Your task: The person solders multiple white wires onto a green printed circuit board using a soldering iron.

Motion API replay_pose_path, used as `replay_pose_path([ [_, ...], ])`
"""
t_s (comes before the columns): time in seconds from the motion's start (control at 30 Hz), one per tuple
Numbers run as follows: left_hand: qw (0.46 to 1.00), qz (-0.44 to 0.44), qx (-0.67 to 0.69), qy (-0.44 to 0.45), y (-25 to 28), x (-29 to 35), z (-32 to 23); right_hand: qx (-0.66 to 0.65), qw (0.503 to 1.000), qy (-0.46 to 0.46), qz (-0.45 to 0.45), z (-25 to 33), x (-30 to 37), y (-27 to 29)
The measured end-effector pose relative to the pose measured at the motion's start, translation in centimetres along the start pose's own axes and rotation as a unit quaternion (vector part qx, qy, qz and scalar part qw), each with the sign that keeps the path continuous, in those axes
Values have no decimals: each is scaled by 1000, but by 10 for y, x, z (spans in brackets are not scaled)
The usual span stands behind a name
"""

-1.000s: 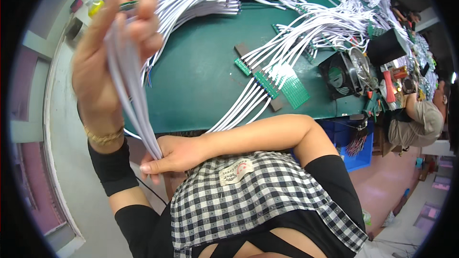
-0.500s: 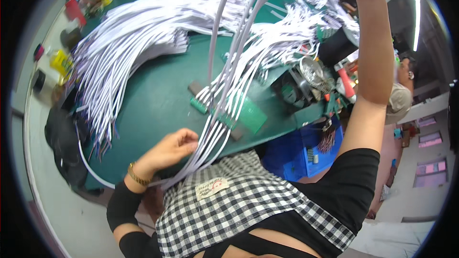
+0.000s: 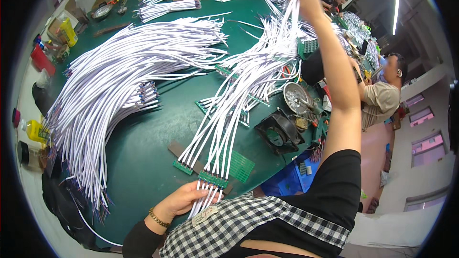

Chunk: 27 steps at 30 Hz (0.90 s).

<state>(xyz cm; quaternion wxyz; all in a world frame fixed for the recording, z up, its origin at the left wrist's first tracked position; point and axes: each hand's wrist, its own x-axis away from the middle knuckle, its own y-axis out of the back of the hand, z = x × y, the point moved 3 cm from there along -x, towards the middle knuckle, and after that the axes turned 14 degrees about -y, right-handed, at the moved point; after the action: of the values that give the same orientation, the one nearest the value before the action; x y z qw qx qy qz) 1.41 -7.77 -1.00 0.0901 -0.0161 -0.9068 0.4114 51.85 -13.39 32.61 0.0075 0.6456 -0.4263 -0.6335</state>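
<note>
Several white cables (image 3: 231, 131) run from a narrow green circuit board (image 3: 213, 180) at the table's near edge up toward the far right. My left hand (image 3: 184, 199) is closed around the cable ends just below that board, with the thumb on top. At the far end my right hand (image 3: 307, 5), arm stretched out, grips a bunch of the same cables; it is slightly blurred. Beside the near board lies a second green circuit board (image 3: 183, 166) with cables attached. More cables and boards lie under the stretched bunch.
A large pile of white cables (image 3: 129, 57) covers the left of the green table (image 3: 143, 138). To the right stand a black fan (image 3: 279, 131) and a metal dish (image 3: 297, 96). A blue bin (image 3: 287, 181) sits below the edge. A co-worker (image 3: 382, 98) sits at right.
The cables, raised close to me before, now stretch low over the table. My right hand has come into view at the far end. My left hand, empty beside the cables before, now grips them.
</note>
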Motion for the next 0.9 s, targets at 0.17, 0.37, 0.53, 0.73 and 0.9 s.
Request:
replay_pose_path([
  [0.17,999,27,20,20,-7,2,1,10,921,-106,376,-13,119,-126],
  [0.37,990,4,-139,-41,-12,3,-7,159,925,23,344,65,137,-114],
  [0.53,987,-20,-155,-29,-8,6,-4,83,889,32,449,70,129,-106],
  [0.73,987,-31,-157,-14,-11,8,-2,162,956,92,226,-10,48,-67],
  [0.9,988,-42,-150,-14,-18,17,-5,-171,912,-332,170,-30,-47,44],
])
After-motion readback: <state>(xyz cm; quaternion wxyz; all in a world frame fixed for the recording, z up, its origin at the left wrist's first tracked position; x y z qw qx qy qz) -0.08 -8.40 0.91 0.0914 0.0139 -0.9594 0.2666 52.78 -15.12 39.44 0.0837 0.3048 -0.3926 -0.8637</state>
